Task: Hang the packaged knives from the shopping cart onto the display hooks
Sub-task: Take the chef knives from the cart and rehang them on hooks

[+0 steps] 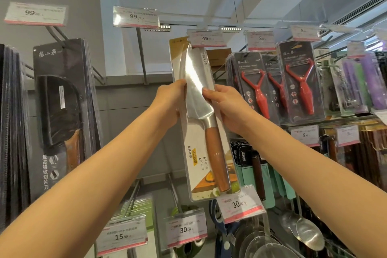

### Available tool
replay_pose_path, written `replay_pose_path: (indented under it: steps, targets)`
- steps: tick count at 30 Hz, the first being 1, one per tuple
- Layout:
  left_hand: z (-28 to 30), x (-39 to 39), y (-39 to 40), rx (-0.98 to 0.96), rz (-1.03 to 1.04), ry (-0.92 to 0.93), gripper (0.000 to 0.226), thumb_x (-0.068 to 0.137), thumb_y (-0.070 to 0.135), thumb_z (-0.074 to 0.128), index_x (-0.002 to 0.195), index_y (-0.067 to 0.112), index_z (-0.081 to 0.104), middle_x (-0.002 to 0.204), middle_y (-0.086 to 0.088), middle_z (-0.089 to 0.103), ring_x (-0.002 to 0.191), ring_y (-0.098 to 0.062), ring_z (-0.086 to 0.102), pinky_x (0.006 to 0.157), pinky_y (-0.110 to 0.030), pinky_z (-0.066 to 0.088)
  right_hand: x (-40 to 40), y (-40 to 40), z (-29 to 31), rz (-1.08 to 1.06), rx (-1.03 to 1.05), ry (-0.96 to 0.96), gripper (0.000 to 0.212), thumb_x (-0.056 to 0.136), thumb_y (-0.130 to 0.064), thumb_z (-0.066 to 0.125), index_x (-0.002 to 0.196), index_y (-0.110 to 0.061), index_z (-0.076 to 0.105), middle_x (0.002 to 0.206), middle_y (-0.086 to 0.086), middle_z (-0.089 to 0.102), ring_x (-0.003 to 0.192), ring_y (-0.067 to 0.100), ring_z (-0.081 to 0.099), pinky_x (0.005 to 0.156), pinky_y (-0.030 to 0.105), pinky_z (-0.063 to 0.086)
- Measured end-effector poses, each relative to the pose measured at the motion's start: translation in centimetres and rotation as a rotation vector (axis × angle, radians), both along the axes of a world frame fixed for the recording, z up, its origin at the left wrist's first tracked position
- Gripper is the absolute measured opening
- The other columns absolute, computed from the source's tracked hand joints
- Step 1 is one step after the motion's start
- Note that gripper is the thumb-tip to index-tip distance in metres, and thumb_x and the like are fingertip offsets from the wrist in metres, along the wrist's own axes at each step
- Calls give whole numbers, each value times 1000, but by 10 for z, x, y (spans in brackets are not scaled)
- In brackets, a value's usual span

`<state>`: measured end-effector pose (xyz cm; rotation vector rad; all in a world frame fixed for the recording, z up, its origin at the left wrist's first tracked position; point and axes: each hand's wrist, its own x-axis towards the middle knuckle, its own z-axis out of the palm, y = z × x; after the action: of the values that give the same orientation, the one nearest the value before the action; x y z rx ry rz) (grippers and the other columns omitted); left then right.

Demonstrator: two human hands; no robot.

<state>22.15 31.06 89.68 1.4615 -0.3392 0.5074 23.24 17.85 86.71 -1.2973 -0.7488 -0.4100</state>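
Two hands up high | left hand (170, 102) and right hand (227, 107) pinch the long clear pack with a shiny wood-handled knife (204, 119) by its sides | top sits under the 49 price tag (207, 38), likely to find the hook.

The packaged knife (202, 119) is a long clear blister pack on a white and yellow card, holding a broad steel blade above a reddish-brown wooden handle. It hangs nearly upright, tilted slightly with its bottom toward the right. Its top edge sits just behind the 49 price tag (207, 38) at the hook's (201, 26) end.
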Motion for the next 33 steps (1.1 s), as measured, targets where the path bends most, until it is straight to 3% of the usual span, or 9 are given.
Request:
replay_pose_path:
  steps: [2,5,8,12,14,20,25,29,33]
  targets:
    - [7,2,-3,51,69,-30,48,88,23,54,131,7,41,113,-8,60,96,-24,63,84,-40,53,-1,0,0,-23,18,-5,12,95,-6,52,92,-2,63,75,4,68,60,8,67,56,19,54]
    - [20,6,-9,163,292,-165,56,86,21,57,132,8,28,130,-11,43,111,-26,49,85,-37,46,-1,-2,0,-36,29,-1,14,94,-6,53,98,1,63,76,5,68,62,12,67,57,22,54]
    - [37,11,-10,348,546,-379,62,82,24,61,133,9,29,138,-11,30,127,-27,32,96,-34,35,1,-7,-1,-64,5,2,18,94,-8,54,105,3,62,80,8,67,67,16,65,64,25,54]
    - [63,19,-12,610,708,-616,74,78,29,68,139,15,30,144,-7,30,133,-24,28,109,-40,33,5,-12,-3,-93,-32,-5,11,94,-9,54,95,-4,64,86,9,67,77,21,64,80,36,53]
    - [76,22,-14,691,687,-668,77,79,32,70,143,17,30,149,-6,30,137,-24,27,111,-39,32,6,-15,-4,-92,-45,-2,11,94,-10,54,94,-5,64,88,9,67,79,20,65,81,35,53]
    - [103,23,-15,905,577,-680,78,79,32,74,145,21,33,154,-4,28,142,-22,25,116,-38,26,7,-23,-5,-60,-9,10,13,95,-8,52,99,-3,63,85,7,68,70,14,66,60,21,56]
    - [108,26,-16,920,532,-714,56,84,22,69,135,18,48,137,-4,49,128,-22,43,95,-24,37,6,-30,-8,-60,-3,13,13,95,-8,52,92,-8,64,81,4,68,64,10,67,56,19,54]
    - [113,30,-15,978,625,-762,49,86,23,67,132,16,51,137,-4,49,126,-21,43,90,-18,31,7,-33,-10,-39,15,19,13,95,-7,51,93,-7,64,77,2,68,60,8,68,52,19,53]
    - [113,29,-13,1016,583,-781,42,94,30,55,132,13,53,135,-6,51,125,-22,45,92,-22,33,10,-36,-14,-5,28,35,14,95,-6,51,92,-7,64,74,1,70,59,7,69,51,19,52]
